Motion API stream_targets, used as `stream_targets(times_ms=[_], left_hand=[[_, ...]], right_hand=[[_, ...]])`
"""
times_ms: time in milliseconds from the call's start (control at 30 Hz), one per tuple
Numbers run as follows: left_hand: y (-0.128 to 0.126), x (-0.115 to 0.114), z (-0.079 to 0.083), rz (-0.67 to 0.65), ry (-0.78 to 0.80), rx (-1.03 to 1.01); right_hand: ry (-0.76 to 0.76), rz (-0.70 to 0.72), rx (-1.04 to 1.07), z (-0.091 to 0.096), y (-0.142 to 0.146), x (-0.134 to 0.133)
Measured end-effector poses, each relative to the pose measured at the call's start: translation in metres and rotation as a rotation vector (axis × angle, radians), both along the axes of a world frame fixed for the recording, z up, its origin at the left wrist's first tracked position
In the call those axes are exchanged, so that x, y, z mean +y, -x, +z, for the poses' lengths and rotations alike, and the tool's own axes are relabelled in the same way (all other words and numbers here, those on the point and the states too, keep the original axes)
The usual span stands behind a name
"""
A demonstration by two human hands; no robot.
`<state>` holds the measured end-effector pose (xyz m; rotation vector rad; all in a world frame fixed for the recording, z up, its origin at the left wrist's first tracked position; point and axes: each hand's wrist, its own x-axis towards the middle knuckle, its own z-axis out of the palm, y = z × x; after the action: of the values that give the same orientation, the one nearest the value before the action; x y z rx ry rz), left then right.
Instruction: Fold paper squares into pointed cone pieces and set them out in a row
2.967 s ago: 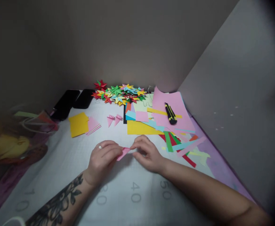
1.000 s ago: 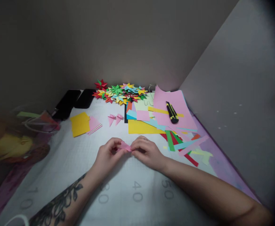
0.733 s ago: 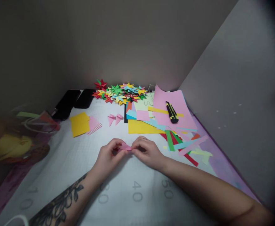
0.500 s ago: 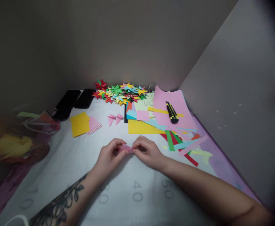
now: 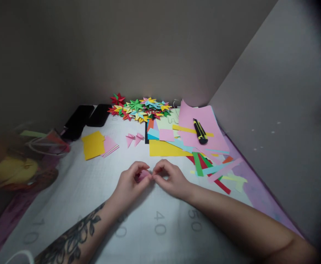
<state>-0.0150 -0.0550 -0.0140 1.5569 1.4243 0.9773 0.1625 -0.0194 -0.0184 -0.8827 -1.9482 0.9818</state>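
A small piece of pink paper [image 5: 142, 176] shows between the fingers of my left hand [image 5: 129, 183], which is closed round it. Thumb and forefinger of my right hand [image 5: 174, 181] are pinched together at the paper's right end, against my left fingertips. Most of the paper's shape is hidden by the fingers. Beyond my hands lie two folded pink paper pieces [image 5: 134, 139], side by side. To their left, yellow paper squares [image 5: 93, 145] partly overlap pink squares [image 5: 110, 146].
Folded paper stars [image 5: 135, 105] are heaped against the back wall. A utility knife [image 5: 200, 131] rests on pink sheets [image 5: 214, 126] at the right, with coloured paper strips [image 5: 218, 170] in front. Two black phone-like objects [image 5: 99, 115] lie back left, near a blurred clear container [image 5: 12, 165].
My fingers have shifted slightly on the pink paper, and less of it shows between my hands; more sits inside my left hand. The other things stay put.
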Motion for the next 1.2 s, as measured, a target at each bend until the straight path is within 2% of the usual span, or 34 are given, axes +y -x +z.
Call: stream_targets(times_ms=[200,300,467,600,900,1200], left_hand=[[0.0003,-0.0022,-0.0005,-0.038,-0.038,0.009],[0.0008,-0.003,0.0001,-0.026,-0.064,0.025],[0.0017,0.0019,0.0024,0.072,-0.001,-0.138],[0.0014,0.0042,0.0039,0.108,0.024,-0.213],[0.0013,0.0016,0.0008,0.09,0.018,-0.21],[-0.0005,0.0027,0.0053,0.129,-0.031,-0.157]], right_hand=[[-0.098,0.002,-0.025,-0.0008,0.0008,-0.0021],[-0.098,0.003,-0.019,-0.0013,0.0007,-0.0036],[-0.06,-0.104,0.02,0.0008,-0.001,-0.0006],[-0.079,-0.036,-0.054,0.0051,-0.0014,0.0048],[-0.118,0.017,-0.107,0.0062,0.0012,0.004],[-0.071,-0.063,-0.108,0.0037,-0.0008,0.0044]])
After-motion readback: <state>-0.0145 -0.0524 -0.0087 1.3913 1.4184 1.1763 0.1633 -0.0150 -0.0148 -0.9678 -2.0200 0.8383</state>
